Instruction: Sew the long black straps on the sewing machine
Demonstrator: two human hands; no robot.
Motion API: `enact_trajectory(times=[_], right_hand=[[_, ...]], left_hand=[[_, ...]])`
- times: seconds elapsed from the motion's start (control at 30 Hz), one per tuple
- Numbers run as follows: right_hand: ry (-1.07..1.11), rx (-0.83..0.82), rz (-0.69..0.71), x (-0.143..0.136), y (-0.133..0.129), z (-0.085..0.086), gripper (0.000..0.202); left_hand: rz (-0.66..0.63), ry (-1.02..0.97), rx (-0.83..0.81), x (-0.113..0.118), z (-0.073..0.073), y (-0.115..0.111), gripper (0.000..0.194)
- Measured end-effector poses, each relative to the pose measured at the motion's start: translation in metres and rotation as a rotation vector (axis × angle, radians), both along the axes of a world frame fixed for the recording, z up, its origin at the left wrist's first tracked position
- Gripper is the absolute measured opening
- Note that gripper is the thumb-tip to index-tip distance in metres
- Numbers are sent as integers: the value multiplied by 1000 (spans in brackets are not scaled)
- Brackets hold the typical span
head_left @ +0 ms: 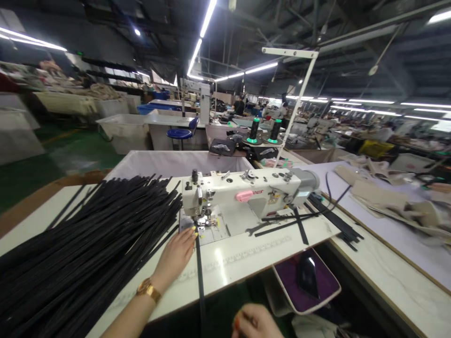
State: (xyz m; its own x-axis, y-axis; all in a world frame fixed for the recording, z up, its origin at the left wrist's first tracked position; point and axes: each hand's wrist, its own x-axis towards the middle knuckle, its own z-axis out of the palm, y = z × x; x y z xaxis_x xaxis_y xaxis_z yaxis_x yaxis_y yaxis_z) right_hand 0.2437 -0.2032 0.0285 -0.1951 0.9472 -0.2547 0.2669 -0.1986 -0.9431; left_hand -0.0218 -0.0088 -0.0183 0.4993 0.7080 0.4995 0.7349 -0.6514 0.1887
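A white sewing machine (232,197) stands on a pale table. From its needle area a black strip (200,272) runs toward me and hangs over the table's front edge. My left hand (179,251) lies by the presser foot, fingertips on or beside the strip; whether it grips the strip is unclear. Below the front edge, my right hand (255,321) is curled with finger and thumb together, near the hanging strip; what it holds, if anything, is hidden. A large pile of black strips (88,244) covers the table's left side.
Right of the machine lie more black strips (334,220) and a wrench (257,228). A purple-lined bin (326,277) with a dark phone-like object hangs under the table. Thread cones (253,131) stand behind the machine. Beige pieces (391,197) lie far right.
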Motion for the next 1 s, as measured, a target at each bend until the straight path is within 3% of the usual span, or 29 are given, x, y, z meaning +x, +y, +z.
enact_trajectory(times=[0.1,0.17,0.3,0.4,0.5,0.67,0.8,0.9,1.0], right_hand=[[-679,256,-208,69,37,24,27],[-1146,285,-263,113,63,43,31],[-1361,257,-237,164,110,61,34],[-1468,232,-133,173,129,58,32],[-1540,251,-1,174,132,53,28],[-1572,344,186,176,122,53,31],[-1483,396,223,134,103,59,27],[-1060,386,301,73,72,70,19],[-374,236,457,10,34,81,27]], left_hand=[[-15,23,40,-2,-8,3,34],[-23,41,54,-4,-12,5,34],[-27,50,50,-5,-16,6,35],[-25,41,34,-5,-14,6,35],[-17,35,18,-2,-8,4,35],[18,39,-27,2,7,-1,35],[35,22,-45,4,12,-4,34],[38,14,-52,4,11,-5,34],[33,4,-50,4,10,-4,34]])
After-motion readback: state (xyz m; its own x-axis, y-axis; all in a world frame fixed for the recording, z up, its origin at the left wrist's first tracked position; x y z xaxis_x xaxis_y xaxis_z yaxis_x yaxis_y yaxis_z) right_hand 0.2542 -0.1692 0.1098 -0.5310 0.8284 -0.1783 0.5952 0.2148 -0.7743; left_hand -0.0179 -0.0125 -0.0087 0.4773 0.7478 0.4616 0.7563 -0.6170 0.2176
